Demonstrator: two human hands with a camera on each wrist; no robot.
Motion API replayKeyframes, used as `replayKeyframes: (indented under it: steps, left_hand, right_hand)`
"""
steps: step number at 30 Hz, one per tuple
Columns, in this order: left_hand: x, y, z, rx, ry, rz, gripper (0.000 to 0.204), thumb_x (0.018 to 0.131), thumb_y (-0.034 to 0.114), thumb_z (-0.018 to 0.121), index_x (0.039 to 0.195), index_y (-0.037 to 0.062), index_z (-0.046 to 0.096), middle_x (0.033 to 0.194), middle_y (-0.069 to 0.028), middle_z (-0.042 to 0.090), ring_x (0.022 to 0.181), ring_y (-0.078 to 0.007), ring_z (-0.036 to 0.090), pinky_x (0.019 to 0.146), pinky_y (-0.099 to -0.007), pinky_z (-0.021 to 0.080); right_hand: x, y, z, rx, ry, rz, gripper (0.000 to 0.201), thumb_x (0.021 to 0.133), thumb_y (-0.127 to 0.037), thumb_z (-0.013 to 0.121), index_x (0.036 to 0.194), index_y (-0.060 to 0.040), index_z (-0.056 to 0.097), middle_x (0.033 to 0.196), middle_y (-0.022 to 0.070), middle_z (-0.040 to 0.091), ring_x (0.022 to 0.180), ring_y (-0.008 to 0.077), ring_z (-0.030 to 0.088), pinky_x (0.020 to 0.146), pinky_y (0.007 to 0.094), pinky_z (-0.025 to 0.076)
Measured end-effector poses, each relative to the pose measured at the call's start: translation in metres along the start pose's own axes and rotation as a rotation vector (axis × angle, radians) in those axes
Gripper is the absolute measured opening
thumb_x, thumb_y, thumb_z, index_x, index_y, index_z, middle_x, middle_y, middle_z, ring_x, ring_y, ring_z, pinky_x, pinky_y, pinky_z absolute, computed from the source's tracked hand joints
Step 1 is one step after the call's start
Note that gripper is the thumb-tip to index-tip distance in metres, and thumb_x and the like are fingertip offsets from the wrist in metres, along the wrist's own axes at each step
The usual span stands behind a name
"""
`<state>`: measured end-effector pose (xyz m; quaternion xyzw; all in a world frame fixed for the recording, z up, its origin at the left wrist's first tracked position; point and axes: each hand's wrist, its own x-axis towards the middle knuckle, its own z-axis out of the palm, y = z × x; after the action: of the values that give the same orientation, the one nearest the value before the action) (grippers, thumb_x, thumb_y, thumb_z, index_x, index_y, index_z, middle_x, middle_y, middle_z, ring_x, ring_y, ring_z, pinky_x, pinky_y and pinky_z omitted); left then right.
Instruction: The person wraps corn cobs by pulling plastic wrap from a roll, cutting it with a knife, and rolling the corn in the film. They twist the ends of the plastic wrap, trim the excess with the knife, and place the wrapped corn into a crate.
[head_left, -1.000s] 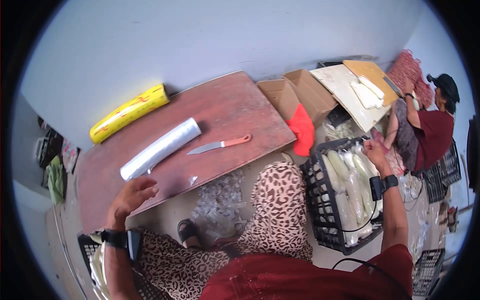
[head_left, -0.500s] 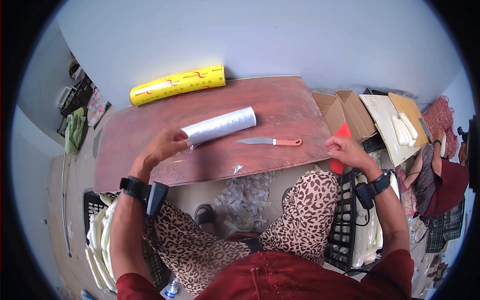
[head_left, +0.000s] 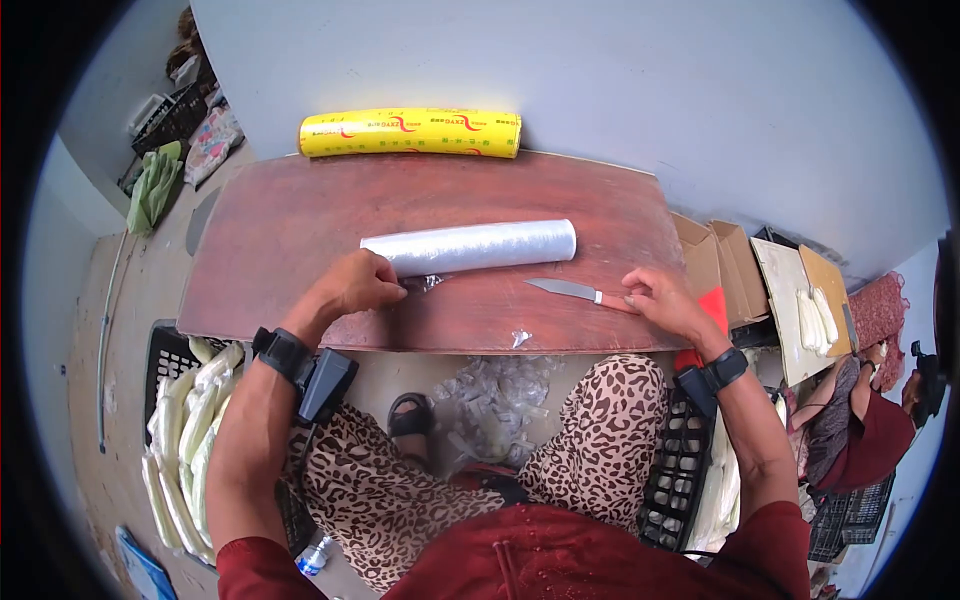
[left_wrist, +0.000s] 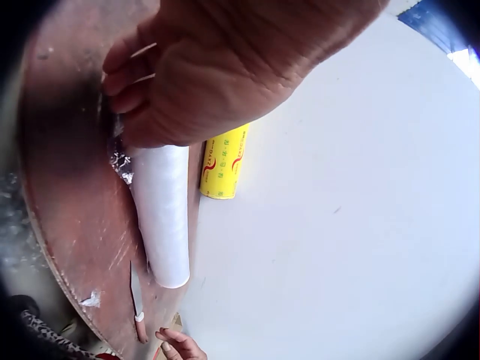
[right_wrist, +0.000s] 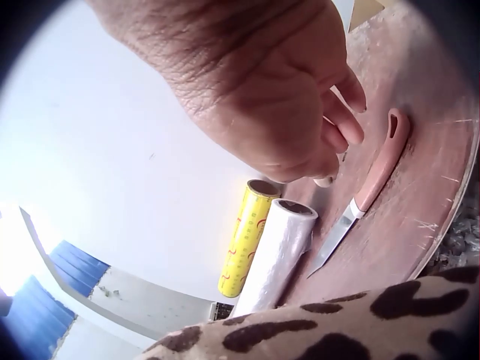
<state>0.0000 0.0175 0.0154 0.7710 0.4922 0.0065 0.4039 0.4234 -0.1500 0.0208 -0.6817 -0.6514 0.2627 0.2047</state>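
A roll of clear film [head_left: 470, 247] lies on the reddish board [head_left: 270, 235], with crumpled loose film [left_wrist: 121, 166] along its near side. My left hand [head_left: 357, 283] is at the roll's left end, fingers loosely bent beside the loose film; whether the fingertips touch it I cannot tell. The knife [head_left: 568, 290] lies to the right, blade pointing left. Over its orange handle [right_wrist: 384, 161] is my right hand [head_left: 663, 302], fingers relaxed and slightly bent; the right wrist view shows them beside the handle, not around it.
A yellow printed roll [head_left: 410, 133] lies along the board's back edge by the wall. A scrap of film [head_left: 521, 338] is near the front edge. Crates of wrapped long vegetables [head_left: 190, 420] stand on both sides. Cardboard boxes [head_left: 735, 265] and another person [head_left: 865, 440] are at the right.
The head view has turned right to left, centring the board. My right hand has come from the right crate to the knife handle. My left hand has moved in against the film roll's left end.
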Motion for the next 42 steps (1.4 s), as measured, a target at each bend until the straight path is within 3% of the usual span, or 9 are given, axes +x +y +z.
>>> replayKeyframes:
  steps: [6,9,12,18,24,27,33,38,42]
  left_hand:
    - [-0.01,-0.01,0.005,-0.097,-0.154,-0.031,0.026,0.079,0.021,0.073,0.095,0.0005,0.07,0.076,-0.0076,0.065,0.068,-0.0149,0.061,0.062,-0.03,0.05]
    - [-0.012,-0.012,0.007,-0.107,-0.157,-0.023,0.029,0.079,0.02,0.073,0.098,-0.0003,0.068,0.078,-0.0081,0.066,0.069,-0.0153,0.061,0.062,-0.0304,0.05]
    - [-0.012,-0.009,0.008,-0.092,-0.168,-0.032,0.03,0.079,0.02,0.072,0.101,-0.0009,0.067,0.08,-0.008,0.066,0.07,-0.0154,0.061,0.063,-0.0299,0.05]
    - [-0.011,-0.006,0.009,0.004,-0.162,-0.044,0.029,0.08,0.019,0.071,0.1,-0.0018,0.067,0.078,-0.0075,0.066,0.069,-0.015,0.061,0.063,-0.0284,0.05]
    - [-0.011,-0.008,0.009,0.02,-0.205,-0.126,0.024,0.079,0.019,0.071,0.091,-0.0015,0.068,0.071,-0.0077,0.065,0.065,-0.0148,0.062,0.058,-0.0286,0.05]
    - [-0.007,-0.008,0.011,-0.034,-0.193,-0.144,0.022,0.079,0.018,0.071,0.088,-0.001,0.067,0.071,-0.0078,0.064,0.063,-0.0149,0.062,0.056,-0.0283,0.049]
    - [0.007,-0.006,0.017,-0.146,-0.176,-0.154,0.02,0.079,0.017,0.071,0.085,-0.0007,0.065,0.069,-0.0071,0.062,0.062,-0.0157,0.061,0.055,-0.0275,0.049]
    - [0.028,0.001,0.028,-0.227,-0.1,-0.197,0.017,0.084,0.015,0.065,0.092,-0.0002,0.064,0.075,-0.0073,0.062,0.064,-0.016,0.061,0.056,-0.0282,0.05]
    - [0.046,0.01,0.038,-0.61,0.051,-0.263,0.022,0.089,0.018,0.06,0.098,-0.0019,0.061,0.079,-0.0096,0.063,0.062,-0.017,0.062,0.053,-0.0289,0.051]
  right_hand:
    - [0.013,-0.012,0.009,-0.033,0.006,-0.051,0.022,0.083,-0.009,0.062,0.103,0.0008,0.06,0.098,0.0132,0.063,0.087,0.0233,0.064,0.077,0.0342,0.05]
    - [0.021,-0.026,0.016,-0.032,-0.001,-0.022,0.028,0.083,-0.005,0.061,0.11,-0.0011,0.058,0.099,0.0109,0.063,0.092,0.0179,0.061,0.078,0.0312,0.051]
    - [0.032,-0.031,0.024,0.114,0.038,0.043,0.045,0.081,-0.007,0.065,0.123,-0.0039,0.051,0.117,0.015,0.057,0.104,0.0216,0.058,0.085,0.0326,0.05]
    - [0.057,-0.047,0.019,-0.089,0.061,-0.156,0.07,0.072,-0.011,0.075,0.134,-0.0055,0.041,0.132,0.017,0.045,0.121,0.0323,0.047,0.1,0.039,0.042]
    - [0.092,-0.046,0.039,-0.118,-0.086,-0.28,0.069,0.07,-0.012,0.077,0.13,-0.0066,0.045,0.129,0.0172,0.047,0.122,0.0341,0.046,0.101,0.04,0.041]
    - [0.103,-0.045,0.036,-0.079,-0.118,-0.197,0.062,0.069,-0.012,0.077,0.124,-0.0077,0.048,0.123,0.0158,0.05,0.118,0.0337,0.048,0.098,0.0409,0.043]
    - [0.102,-0.007,0.024,-0.179,0.05,-0.225,0.055,0.071,-0.013,0.076,0.119,-0.009,0.051,0.114,0.0139,0.055,0.109,0.0332,0.054,0.093,0.0398,0.045]
    - [0.088,0.022,0.001,-0.149,0.072,-0.129,0.053,0.072,-0.015,0.075,0.119,-0.0084,0.052,0.115,0.0147,0.055,0.108,0.033,0.055,0.092,0.0395,0.045]
    - [0.088,0.023,-0.001,-0.118,0.049,-0.097,0.052,0.073,-0.012,0.072,0.121,-0.0057,0.052,0.119,0.0142,0.055,0.112,0.0308,0.053,0.096,0.0377,0.042]
